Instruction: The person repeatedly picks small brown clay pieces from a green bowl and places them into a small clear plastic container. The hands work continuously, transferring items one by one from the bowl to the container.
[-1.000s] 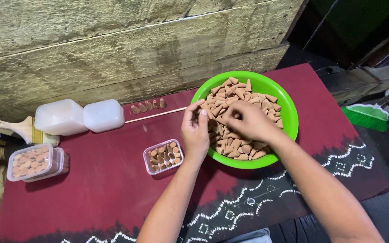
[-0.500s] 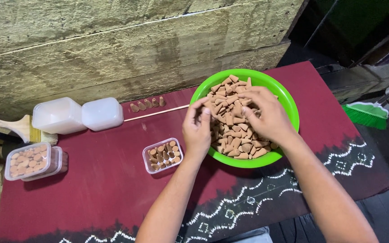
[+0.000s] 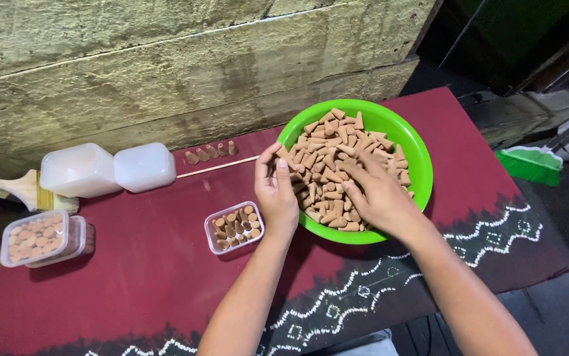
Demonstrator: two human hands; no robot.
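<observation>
My right hand (image 3: 380, 198) is sliding lower over the cones (image 3: 337, 158), fingers loose; left hand (image 3: 276, 191) is pinching one cone at the green bowl (image 3: 416, 158) rim. I'm keeping that grip gentle.

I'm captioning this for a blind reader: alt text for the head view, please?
Left hand pinches a brown cone at the rim of a green bowl of cones; right hand rests in the pile, over a maroon cloth.
</observation>
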